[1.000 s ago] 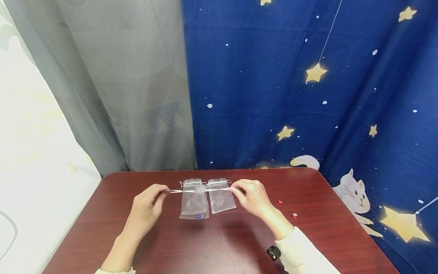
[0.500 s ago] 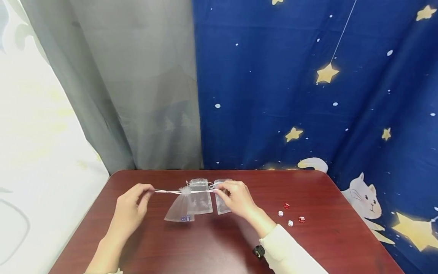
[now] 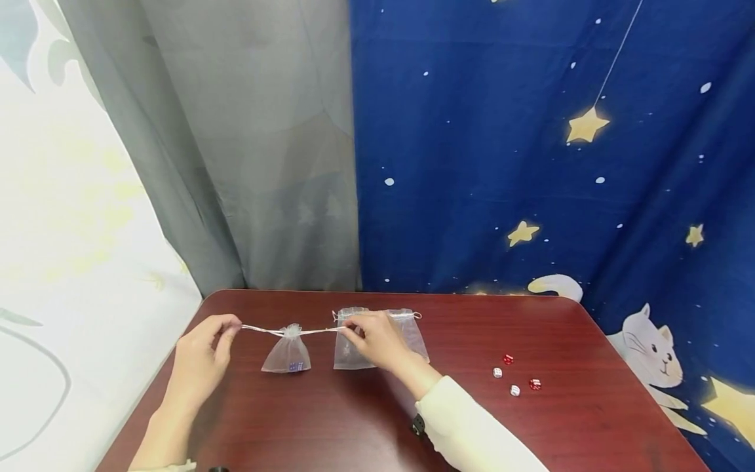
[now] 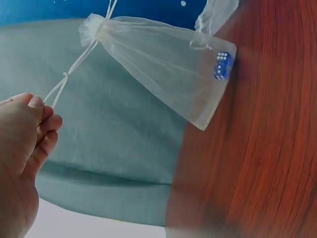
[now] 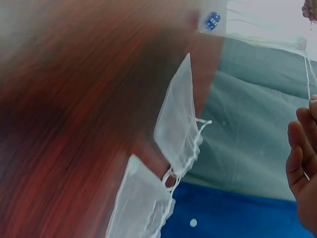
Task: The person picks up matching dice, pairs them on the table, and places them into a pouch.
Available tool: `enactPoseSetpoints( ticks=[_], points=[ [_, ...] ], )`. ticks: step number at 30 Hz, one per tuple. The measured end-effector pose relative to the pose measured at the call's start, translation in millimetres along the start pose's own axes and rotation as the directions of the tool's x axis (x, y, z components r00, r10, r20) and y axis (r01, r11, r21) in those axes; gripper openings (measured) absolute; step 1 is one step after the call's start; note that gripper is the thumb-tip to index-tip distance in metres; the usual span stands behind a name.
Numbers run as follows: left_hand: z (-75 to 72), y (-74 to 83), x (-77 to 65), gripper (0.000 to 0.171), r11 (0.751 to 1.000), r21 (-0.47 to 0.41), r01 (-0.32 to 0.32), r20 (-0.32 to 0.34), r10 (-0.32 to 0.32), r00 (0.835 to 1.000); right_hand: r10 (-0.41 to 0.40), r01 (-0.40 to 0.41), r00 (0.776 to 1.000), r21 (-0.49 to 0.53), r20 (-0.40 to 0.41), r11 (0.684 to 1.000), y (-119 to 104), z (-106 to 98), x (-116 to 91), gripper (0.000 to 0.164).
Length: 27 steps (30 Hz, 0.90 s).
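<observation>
A sheer white drawstring pouch (image 3: 288,354) hangs between my hands, its mouth gathered tight. Two blue dice (image 4: 222,65) lie at its bottom corner. My left hand (image 3: 203,351) pinches the looped cord (image 4: 64,82) on one side, thumb against fingertips. On the other side my right hand (image 3: 377,337) pinches the opposite cord end (image 3: 321,330), so the string is stretched nearly level. Behind the right hand, two flat sheer pouches (image 5: 178,116) lie on the table, partly hidden by it in the head view.
On the right of the dark red wooden table (image 3: 472,432) lie two white dice (image 3: 515,391) and two red dice (image 3: 535,384). A grey curtain (image 3: 283,196) and a blue star-patterned curtain (image 3: 448,196) hang behind the table's far edge.
Both hands have moved left with the pouch, away from the two flat pouches. Its mouth is gathered and the cord stays taut. The white dice have come into view.
</observation>
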State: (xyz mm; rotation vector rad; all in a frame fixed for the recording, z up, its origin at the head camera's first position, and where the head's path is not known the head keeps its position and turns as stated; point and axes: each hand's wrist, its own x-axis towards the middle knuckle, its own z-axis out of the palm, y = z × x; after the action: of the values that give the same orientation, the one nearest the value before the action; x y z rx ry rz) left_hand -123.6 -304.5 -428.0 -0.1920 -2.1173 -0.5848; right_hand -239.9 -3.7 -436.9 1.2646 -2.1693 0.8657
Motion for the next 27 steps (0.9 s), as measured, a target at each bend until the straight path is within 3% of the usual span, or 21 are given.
enactPoseSetpoints(
  ticks=[7,14,18,27],
  points=[
    [3.1,-14.3,-0.2,0.025,0.999,0.016,0.028,-0.005,-0.028,1.0,0.036,-0.034,0.999,-0.058,0.03,0.998,-3.2,15.5,8.7,0.01],
    [8.9,-18.2,-2.1,0.04,0.999,-0.03,0.038,0.026,-0.037,0.999,0.215,-0.214,0.972,-0.023,0.099,0.977,-0.3,14.3,5.9,0.073],
    [13.7,-16.2,-2.5,0.041,0.998,-0.037,0.052,0.067,-0.05,0.996,0.232,-0.231,0.969,-0.023,0.08,0.973,5.1,5.6,-4.6,0.07],
    [37.4,-0.8,-12.1,0.032,0.998,-0.056,0.021,0.208,-0.008,0.978,0.238,-0.235,0.97,-0.053,0.047,0.97,13.1,-19.2,-30.7,0.047]
  ],
)
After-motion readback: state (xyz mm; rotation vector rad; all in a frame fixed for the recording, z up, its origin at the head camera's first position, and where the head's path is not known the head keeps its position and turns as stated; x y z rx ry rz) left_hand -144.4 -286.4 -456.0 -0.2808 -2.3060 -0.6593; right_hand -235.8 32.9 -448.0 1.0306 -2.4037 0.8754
